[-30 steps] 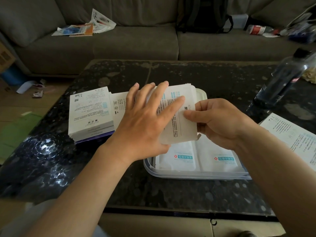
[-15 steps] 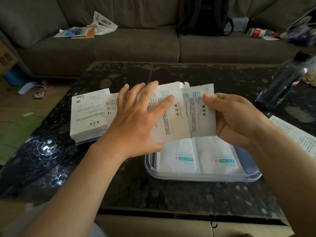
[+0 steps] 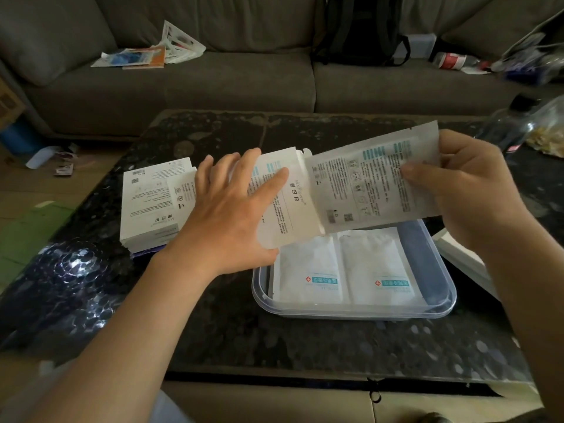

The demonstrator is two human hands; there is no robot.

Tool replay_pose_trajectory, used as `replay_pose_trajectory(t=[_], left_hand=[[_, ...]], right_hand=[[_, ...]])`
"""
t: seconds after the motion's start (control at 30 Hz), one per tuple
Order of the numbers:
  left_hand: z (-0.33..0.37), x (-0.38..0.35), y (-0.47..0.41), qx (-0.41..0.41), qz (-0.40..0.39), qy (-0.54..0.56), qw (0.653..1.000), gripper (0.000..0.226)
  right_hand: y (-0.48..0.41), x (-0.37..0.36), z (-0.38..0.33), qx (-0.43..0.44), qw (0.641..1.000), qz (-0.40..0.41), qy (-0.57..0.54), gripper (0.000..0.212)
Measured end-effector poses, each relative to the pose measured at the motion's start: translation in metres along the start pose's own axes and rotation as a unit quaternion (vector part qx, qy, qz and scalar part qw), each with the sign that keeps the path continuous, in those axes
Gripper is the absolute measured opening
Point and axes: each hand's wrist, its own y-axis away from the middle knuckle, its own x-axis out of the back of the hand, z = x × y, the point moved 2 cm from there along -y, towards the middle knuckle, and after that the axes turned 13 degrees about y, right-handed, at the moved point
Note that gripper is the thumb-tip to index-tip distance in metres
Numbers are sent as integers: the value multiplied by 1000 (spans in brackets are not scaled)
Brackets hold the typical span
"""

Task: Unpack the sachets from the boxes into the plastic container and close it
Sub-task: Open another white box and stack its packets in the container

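Sachet is now almost clear of the box, drawn toward 3 o'clock. Our right hand fingers pinch it and our left hand grips the box. We judge it goes next into the open container at 6 o'clock on the worktop. Box reads "MXFlower".

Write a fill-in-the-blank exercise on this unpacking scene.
The right hand pinches a sachet; the left hand grips the open white ___ beside it.
The plastic container holds ___ sachets side by side.
The plastic bottle stands at the table's far ___ corner.
Missing: box; two; right.
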Motion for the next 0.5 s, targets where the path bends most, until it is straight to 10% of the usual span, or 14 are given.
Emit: replay_pose_trajectory(t=[0.5], left_hand=[[1, -1, -2, 25, 9, 5, 1000, 110]], right_hand=[[17, 1, 18, 286, 898, -19, 335, 19]])
